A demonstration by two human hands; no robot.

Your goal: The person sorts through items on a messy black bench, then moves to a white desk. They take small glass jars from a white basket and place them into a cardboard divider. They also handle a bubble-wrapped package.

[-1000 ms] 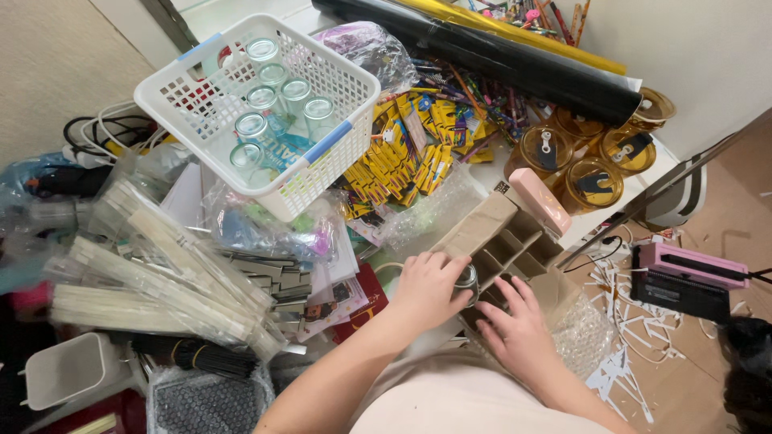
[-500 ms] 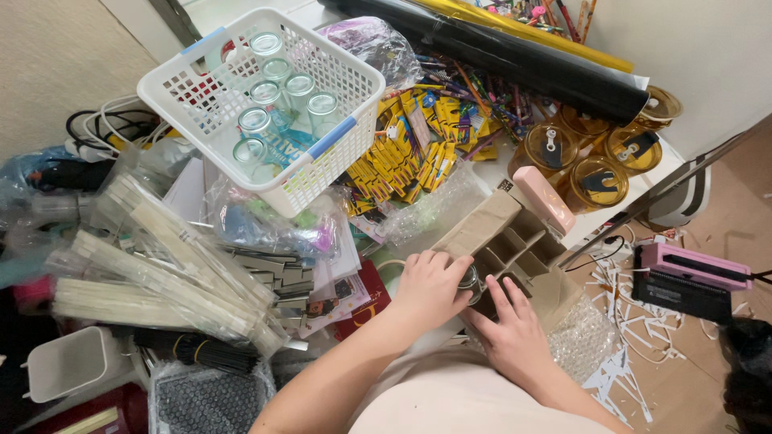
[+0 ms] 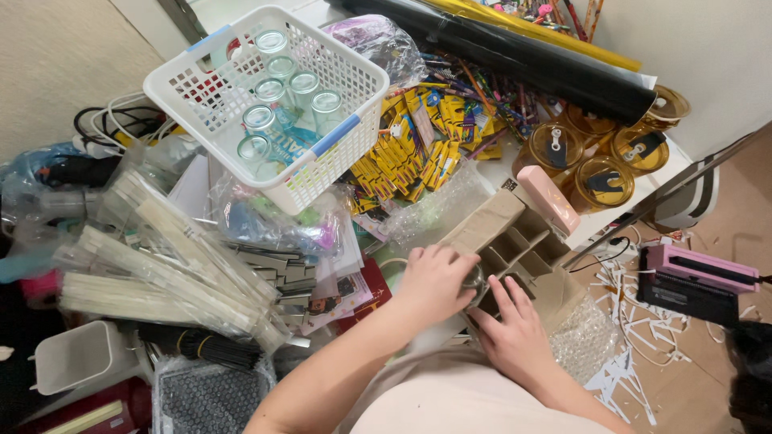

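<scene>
Head view: the left hand is curled over a small clear glass jar at the near edge of the cardboard divider box, fingers closed around it. The right hand lies flat beside it, fingers spread against the box, gripping nothing. Compared with a second ago both hands sit almost where they were; the white basket of jars has stayed put

A cluttered white counter stands against pale walls; paper scraps litter the brown floor beside it, under even indoor light.
</scene>
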